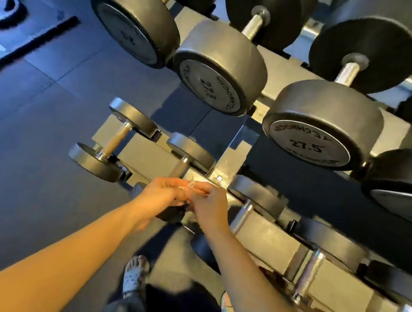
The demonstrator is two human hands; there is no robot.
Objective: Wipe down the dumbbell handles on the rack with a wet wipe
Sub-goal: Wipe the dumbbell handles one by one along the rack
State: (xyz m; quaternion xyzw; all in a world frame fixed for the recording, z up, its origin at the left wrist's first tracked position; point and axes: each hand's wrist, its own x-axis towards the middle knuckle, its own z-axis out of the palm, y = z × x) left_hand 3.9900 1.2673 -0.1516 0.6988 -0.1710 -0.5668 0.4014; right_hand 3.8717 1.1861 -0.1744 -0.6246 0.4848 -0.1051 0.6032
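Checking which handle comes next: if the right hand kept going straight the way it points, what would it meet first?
The left hand, which it seems to touch at the fingertips. Past that, probably the small dumbbell's handle on the lower rack, though depth is unclear.

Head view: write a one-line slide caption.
The left hand and right hand meet at the lower tier of the dumbbell rack, below the 27.5 dumbbells; no wipe discernible.

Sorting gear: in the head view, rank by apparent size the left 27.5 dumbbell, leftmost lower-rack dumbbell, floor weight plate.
Left 27.5 dumbbell
Leftmost lower-rack dumbbell
Floor weight plate, farther off and cropped
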